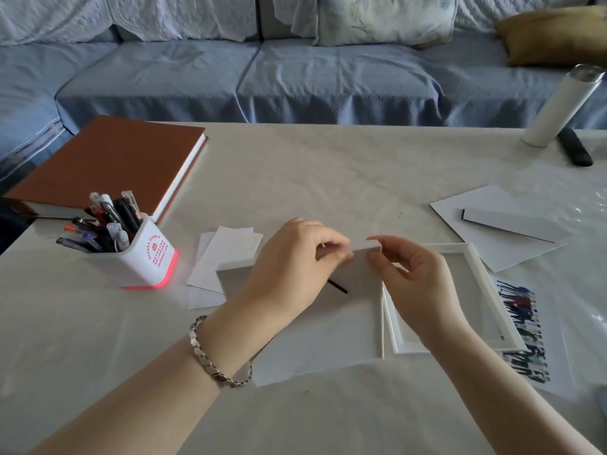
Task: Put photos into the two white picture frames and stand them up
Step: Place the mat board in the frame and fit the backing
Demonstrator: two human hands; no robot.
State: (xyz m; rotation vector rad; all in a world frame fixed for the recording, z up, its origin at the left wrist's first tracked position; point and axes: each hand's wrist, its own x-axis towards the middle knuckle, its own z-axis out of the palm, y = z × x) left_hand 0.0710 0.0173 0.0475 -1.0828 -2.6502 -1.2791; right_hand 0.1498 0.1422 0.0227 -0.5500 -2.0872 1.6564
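- Nearest the camera: two bare forearms reaching forward over the bench (328,165), a metal bracelet (219,357) on the left wrist.
- Left hand (289,267) resting on a white frame (328,323) lying back-side up at bench centre; thumb and forefinger pinched at its far edge, apparently on a small retaining tab, though too blurred to confirm.
- Right hand (417,284) poised at the same far edge, grip narrow, fingertips just touching or just clear of the backing; cannot tell which.
- Likely purpose of the hold: one hand steadies while the other frees the backing, so a photo can go in.
- Long axis of this frame running near to far, slightly skewed; a thin dark slot or stand hinge showing beside the left hand.
- Second white frame (486,290) lying flat, touching the first on its right, open side up, long axis likewise near to far.
- Printed photo sheet (525,339) partly under the second frame, figures visible along its right margin.
- Blank white cards (230,254) left of the first frame; a removed backing board with stand (505,224) well apart at far right.
- Pen holder (144,254) and brown book (111,162) at left, clear of the work.
- Neither frame loaded or standing; task judged early.
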